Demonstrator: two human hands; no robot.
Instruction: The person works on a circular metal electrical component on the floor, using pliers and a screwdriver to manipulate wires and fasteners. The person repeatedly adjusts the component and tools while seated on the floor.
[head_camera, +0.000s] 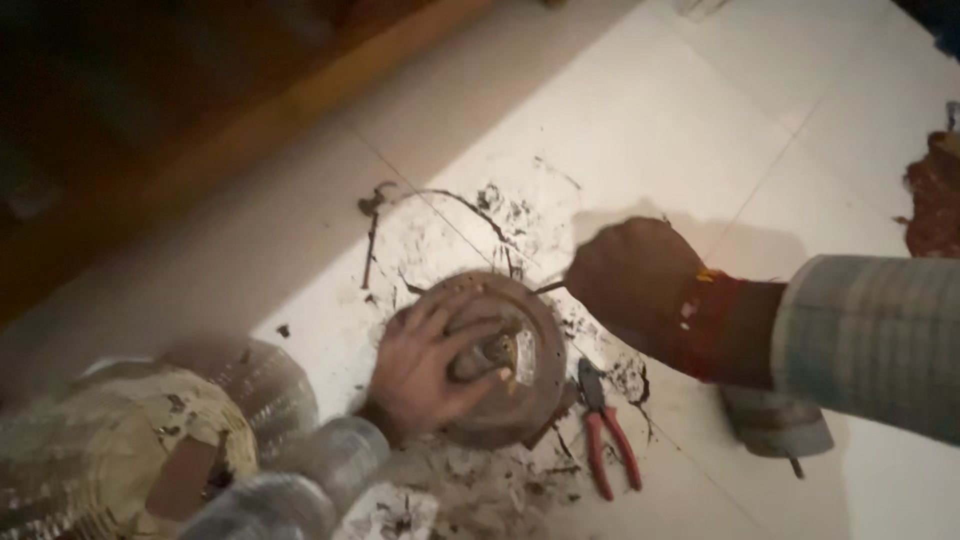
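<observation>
- I had my left hand (432, 362) spread flat on the disc (500, 360), fingers splayed across its top face; the grip was open and pressing down, not curled around anything.
- The disc was round, rusty and dirty, and lay flat on the floor (640, 130) near the middle of the view, with a darker hub at its centre partly under my fingers.
- My right hand (632, 275) was fisted just to the right of and above the disc, its grip closed on a thin tool (548, 288) whose tip touched the disc's upper right rim. I could not tell what kind of tool it was; most of it was hidden in the fist.
- That wrist carried a red thread band (708, 320), with a checked sleeve (870, 340) behind it.
- Red-handled pliers (606, 432) lay on the floor just right of the disc, apart from both hands.
- Dark grime (500, 215) was smeared on the white tiles around the disc.
- A ribbed, dusty metal housing (120, 450) sat at lower left, near my left forearm, blurred.
- A grey cylinder (775, 425) lay under my right forearm.
</observation>
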